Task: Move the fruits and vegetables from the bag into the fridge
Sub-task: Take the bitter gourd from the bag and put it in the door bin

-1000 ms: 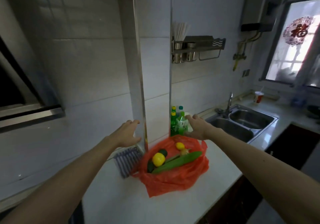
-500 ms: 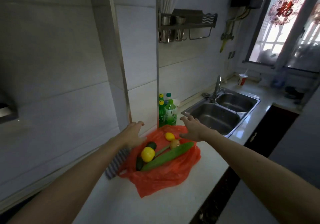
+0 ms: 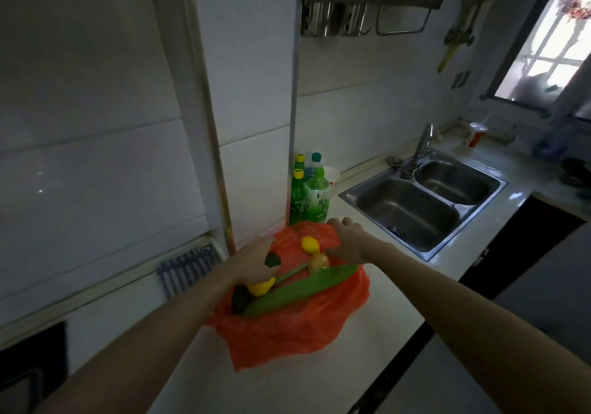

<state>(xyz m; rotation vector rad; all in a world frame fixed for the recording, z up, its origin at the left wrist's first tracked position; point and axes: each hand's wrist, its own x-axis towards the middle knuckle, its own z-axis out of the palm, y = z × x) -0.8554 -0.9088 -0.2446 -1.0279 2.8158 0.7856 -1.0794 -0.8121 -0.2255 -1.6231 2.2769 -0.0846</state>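
Observation:
An open red plastic bag (image 3: pixel 287 327) lies on the white counter. In it I see a long green cucumber (image 3: pixel 300 289), a yellow pepper (image 3: pixel 262 286), a lemon (image 3: pixel 310 244), a pale yellowish fruit (image 3: pixel 318 262), a thin green stalk and two dark green vegetables (image 3: pixel 240 298). My left hand (image 3: pixel 256 263) hovers low over the yellow pepper and partly covers it, fingers spread. My right hand (image 3: pixel 348 237) reaches over the bag's far rim, fingers apart, near the lemon. Neither hand visibly grips anything. No fridge is in view.
Green drink bottles (image 3: pixel 308 194) and a white cup stand just behind the bag against the tiled wall. A double steel sink (image 3: pixel 425 202) with a tap lies to the right. A grey ribbed mat (image 3: pixel 187 268) sits left of the bag. The counter's front edge runs diagonally below.
Both hands have come down and closer together, from beside the bag to over its contents. My left hand now covers part of the yellow pepper. The view has tilted downward.

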